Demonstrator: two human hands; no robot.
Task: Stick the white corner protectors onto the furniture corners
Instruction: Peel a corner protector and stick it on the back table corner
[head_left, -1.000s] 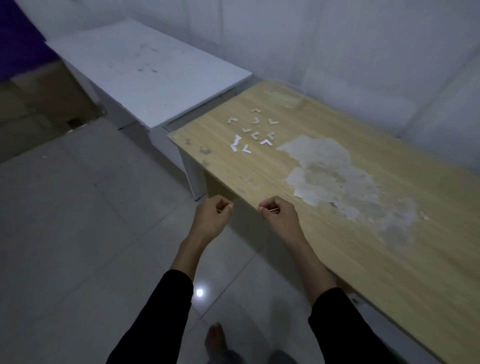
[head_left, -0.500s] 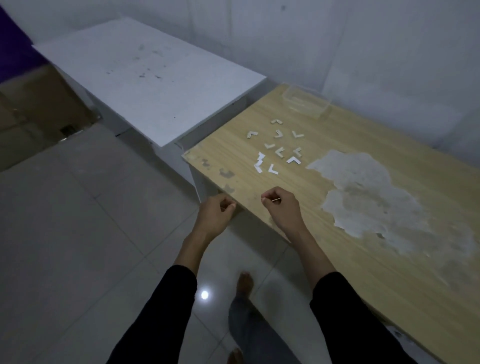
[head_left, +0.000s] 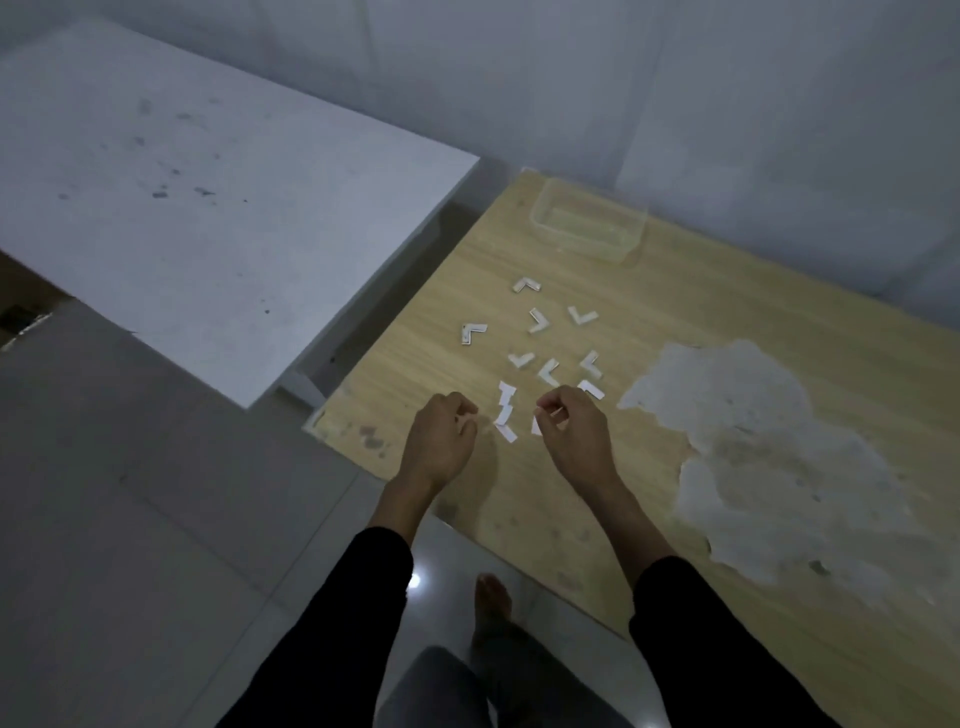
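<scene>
Several white L-shaped corner protectors (head_left: 540, 319) lie scattered on the wooden table (head_left: 727, 291), near its left end. A few white paper scraps (head_left: 505, 410) lie just in front of them. My right hand (head_left: 576, 436) hovers over the scraps and pinches a small white piece (head_left: 557, 413) between thumb and forefinger. My left hand (head_left: 441, 441) is beside it with its fingers curled, thumb against forefinger. I see nothing in it. The table's near left corner (head_left: 317, 421) is bare wood, left of my left hand.
A clear plastic container (head_left: 589, 223) stands at the table's far edge by the wall. A large patch of peeled surface (head_left: 753, 441) covers the table on the right. A white table (head_left: 182, 208) stands to the left across a narrow gap. My foot (head_left: 491, 597) is on the tiled floor.
I have stepped closer to the table's left end. Both hands moved forward from beyond the table's edge to above the scraps, keeping the same curled pose.
</scene>
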